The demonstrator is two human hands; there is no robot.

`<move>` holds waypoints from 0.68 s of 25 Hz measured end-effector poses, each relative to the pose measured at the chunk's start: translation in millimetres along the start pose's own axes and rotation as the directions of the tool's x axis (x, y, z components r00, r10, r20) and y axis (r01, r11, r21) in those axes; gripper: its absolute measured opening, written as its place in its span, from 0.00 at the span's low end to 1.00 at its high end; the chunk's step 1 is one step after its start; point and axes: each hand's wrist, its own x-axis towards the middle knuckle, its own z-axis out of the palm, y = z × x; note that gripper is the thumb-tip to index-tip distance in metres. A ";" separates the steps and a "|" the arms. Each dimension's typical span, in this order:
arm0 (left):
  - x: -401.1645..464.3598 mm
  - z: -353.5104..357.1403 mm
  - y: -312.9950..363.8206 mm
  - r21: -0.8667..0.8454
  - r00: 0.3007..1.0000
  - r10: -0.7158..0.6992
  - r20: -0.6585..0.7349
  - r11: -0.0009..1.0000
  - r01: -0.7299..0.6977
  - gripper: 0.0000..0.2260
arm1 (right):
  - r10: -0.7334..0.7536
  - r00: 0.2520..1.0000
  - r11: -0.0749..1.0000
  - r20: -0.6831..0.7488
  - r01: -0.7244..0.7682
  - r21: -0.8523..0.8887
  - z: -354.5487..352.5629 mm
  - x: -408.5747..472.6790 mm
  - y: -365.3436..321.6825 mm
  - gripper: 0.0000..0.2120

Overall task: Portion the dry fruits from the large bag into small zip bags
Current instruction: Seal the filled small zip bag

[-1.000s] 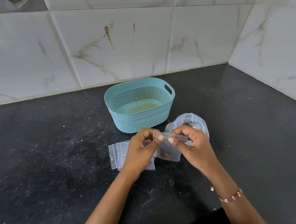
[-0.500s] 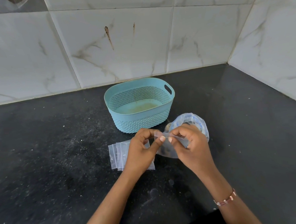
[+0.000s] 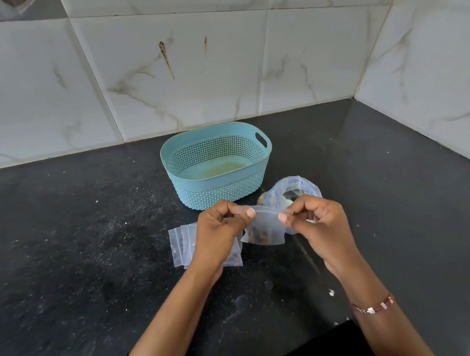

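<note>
Together, both hands (image 3: pixel 269 225) pinch small zip bag (image 3: pixel 265 229).

No readable text anywhere, no label or brand on the basket (image 3: pixel 217 178) at centre frame, none on the zip bag (image 3: pixel 263 228) just below it, faint blue marks on the large bag (image 3: pixel 297 186) too blurred to read

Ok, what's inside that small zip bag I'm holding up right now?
Through the small zip bag, pinched at its top strip by the left hand and right hand, a few brownish pieces sit at the bottom. The cloudy plastic hides exactly what they are and how many.
</note>
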 end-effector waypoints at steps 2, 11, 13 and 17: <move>-2.0 -1.7 -1.4 -0.074 1.000 0.013 0.009 0.997 -0.013 0.08 | 0.007 1.000 1.000 0.000 -0.007 0.010 0.6 0.1 -2.9 0.07; -15.6 19.0 -12.9 -0.144 0.993 -0.066 0.102 0.986 0.081 0.09 | 0.080 0.996 0.974 0.027 -0.084 0.211 -22.5 -22.2 2.4 0.15; -18.2 33.3 -15.4 -0.102 0.990 -0.073 0.122 0.991 0.086 0.10 | 0.096 0.995 0.967 -0.009 -0.091 0.236 -31.0 -29.1 5.8 0.17; -23.2 64.0 -18.5 -0.054 0.968 -0.116 0.224 0.990 0.131 0.10 | 0.160 0.980 0.946 -0.121 -0.117 0.303 -57.4 -42.6 15.4 0.15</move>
